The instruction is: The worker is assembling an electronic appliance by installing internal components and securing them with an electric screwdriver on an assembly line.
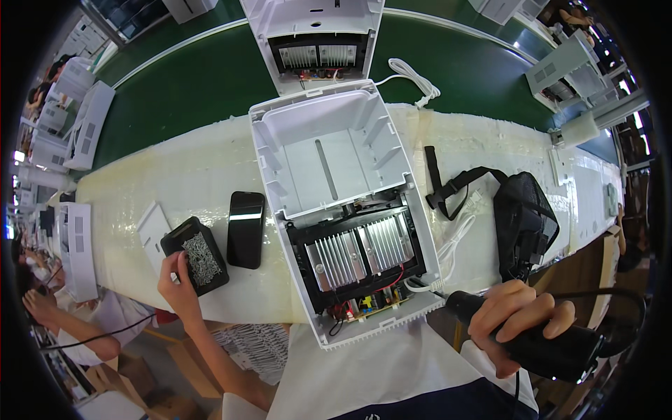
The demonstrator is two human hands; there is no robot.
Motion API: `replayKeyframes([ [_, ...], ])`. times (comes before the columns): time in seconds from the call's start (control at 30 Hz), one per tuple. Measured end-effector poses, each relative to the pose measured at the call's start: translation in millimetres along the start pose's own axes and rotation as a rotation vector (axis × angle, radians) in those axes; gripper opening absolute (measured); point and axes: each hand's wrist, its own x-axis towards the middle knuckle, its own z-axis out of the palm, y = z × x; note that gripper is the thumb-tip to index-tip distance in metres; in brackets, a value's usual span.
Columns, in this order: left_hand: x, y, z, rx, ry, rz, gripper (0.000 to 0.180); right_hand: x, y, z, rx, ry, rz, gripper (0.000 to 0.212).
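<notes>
A white plastic appliance housing (325, 150) lies open in front of me. Its lower half holds two finned metal heat sinks (364, 248) and a small circuit board (371, 302) with coloured wires. In my right hand (514, 322) is a black electric screwdriver (553, 350), its nose pointing left at the housing's lower right corner. Whether the bit touches the housing I cannot tell. My left hand (178, 285) is at the near left rim of a black box (218, 269) of small screws (201, 259). Its thumb and fingers are drawn together; what is between them is hidden.
A black phone (246, 231) lies between the screw box and the housing. To the right are a coiled white cord (455, 245) and a black mesh pouch (525, 224) with a strap. Another open housing (315, 21) stands beyond, on the green conveyor (189, 91). Co-workers sit at left.
</notes>
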Motion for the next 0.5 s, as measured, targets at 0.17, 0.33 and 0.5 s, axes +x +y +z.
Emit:
replayKeyframes([
  [0.17, 3.0, 17.3, -2.6, -0.407, 0.140, -0.009, 0.014, -0.3, 0.6, 5.6, 0.033, 0.053, 0.028, 0.076],
  [0.33, -13.4, 42.8, -4.7, -0.590, 0.133, -0.060, 0.014, 0.2, 1.6, 8.2, 0.093, 0.059, 0.037, 0.077],
  [0.5, -37.4, 91.2, 16.7, -0.948, -0.028, 0.022, 0.008, 18.3, -25.6, 8.0, -0.033, 0.205, 0.012, 0.071],
])
